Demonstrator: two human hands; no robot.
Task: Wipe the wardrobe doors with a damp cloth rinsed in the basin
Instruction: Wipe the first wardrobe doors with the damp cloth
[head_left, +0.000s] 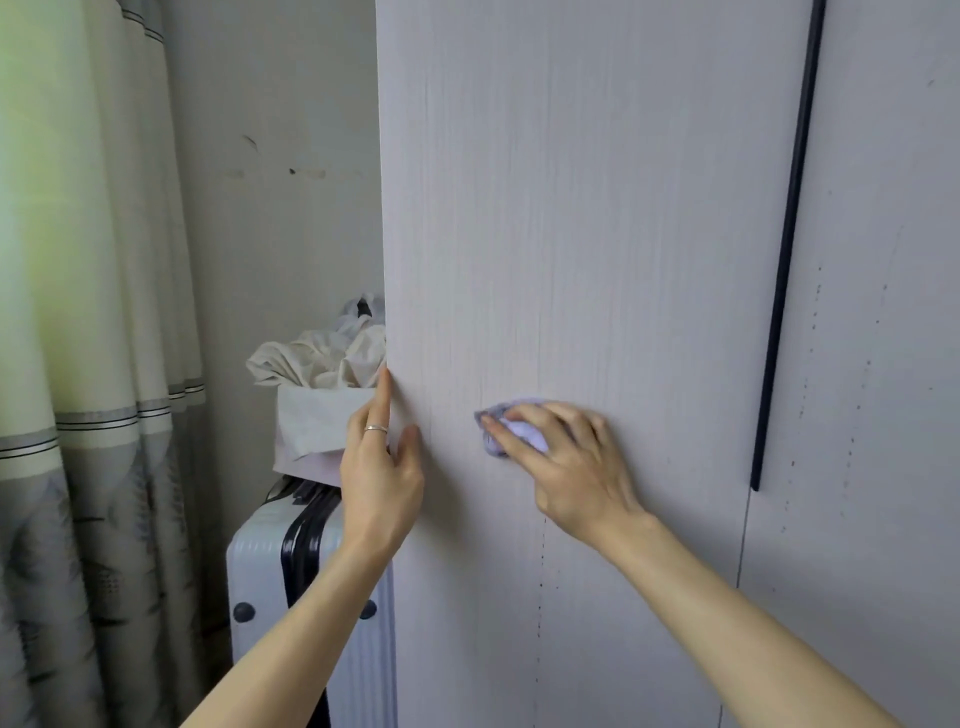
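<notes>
My right hand (566, 457) is pressed on the front of the door (571, 208), and its fingers are curled over a small, bunched-up purple cloth (519, 431). The cloth sits flat on the door, low down and a bit left of the middle. My left hand (382, 467) is at the door's left edge. One finger lies straight up along the edge and the thumb rests on the front. It holds nothing, and I think it is just keeping the door steady. I cannot see its other fingers. The door is tall and thin and runs up and down, so I think long strokes up and down would suit it best. A line of little dark spots (542, 545) runs down the door under my right hand, so the next wipe likely goes straight down from the cloth. My right hand is much the nearer one to them. The door is pale with fine streaks like wood. To the right, past the long black handle (789, 234), the next door (883, 312) has more dark spots and looks unwiped. I cannot see the basin.
</notes>
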